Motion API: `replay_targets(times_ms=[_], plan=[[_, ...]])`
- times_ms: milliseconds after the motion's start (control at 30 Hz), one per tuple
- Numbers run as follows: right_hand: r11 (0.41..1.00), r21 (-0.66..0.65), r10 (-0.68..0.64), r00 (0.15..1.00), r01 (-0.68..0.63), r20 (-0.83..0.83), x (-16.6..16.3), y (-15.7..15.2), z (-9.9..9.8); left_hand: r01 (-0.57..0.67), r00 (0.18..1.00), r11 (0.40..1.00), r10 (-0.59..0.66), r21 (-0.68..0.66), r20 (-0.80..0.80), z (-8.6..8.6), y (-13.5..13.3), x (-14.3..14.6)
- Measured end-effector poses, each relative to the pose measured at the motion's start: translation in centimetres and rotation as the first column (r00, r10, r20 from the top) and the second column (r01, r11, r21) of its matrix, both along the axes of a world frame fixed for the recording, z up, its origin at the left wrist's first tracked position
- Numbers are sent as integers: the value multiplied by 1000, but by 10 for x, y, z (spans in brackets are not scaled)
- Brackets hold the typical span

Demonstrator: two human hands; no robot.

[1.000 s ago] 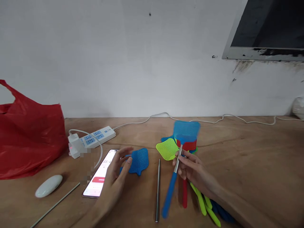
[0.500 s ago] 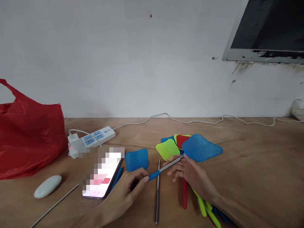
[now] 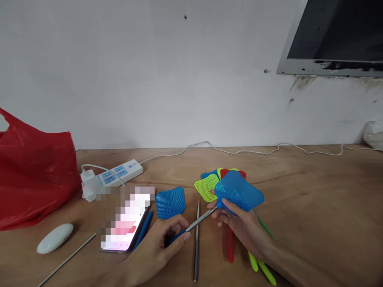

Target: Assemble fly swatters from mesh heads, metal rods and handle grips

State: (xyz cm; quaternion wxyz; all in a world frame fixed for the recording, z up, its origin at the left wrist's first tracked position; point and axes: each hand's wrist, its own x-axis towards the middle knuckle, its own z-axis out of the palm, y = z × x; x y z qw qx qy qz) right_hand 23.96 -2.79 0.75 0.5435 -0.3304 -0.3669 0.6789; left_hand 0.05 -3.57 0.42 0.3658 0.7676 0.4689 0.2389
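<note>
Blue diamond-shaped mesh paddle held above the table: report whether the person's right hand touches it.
Touching. The head view shows the thumb of the right hand lying over the lower edge of the blue mesh paddle.

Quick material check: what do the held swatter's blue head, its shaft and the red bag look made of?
Blue head: probably moulded plastic with a slight sheen; it's uniformly coloured and evenly perforated.
Shaft: likely smooth, polished metal, judging by its silvery highlights.
Red bag: apparently thin plastic film, faintly glossy, with soft creases.
</note>
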Motion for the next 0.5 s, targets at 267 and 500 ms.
replay_targets(times_ms=[267, 500], plan=[[958, 11, -285, 958, 285, -16, 11, 8, 2, 56, 998, 998, -56, -32, 19, 8, -1, 3], [886, -48, -464, 879, 461, -110, 33, 32, 4, 52, 998, 997, -50, -49, 32, 4, 6, -1]])
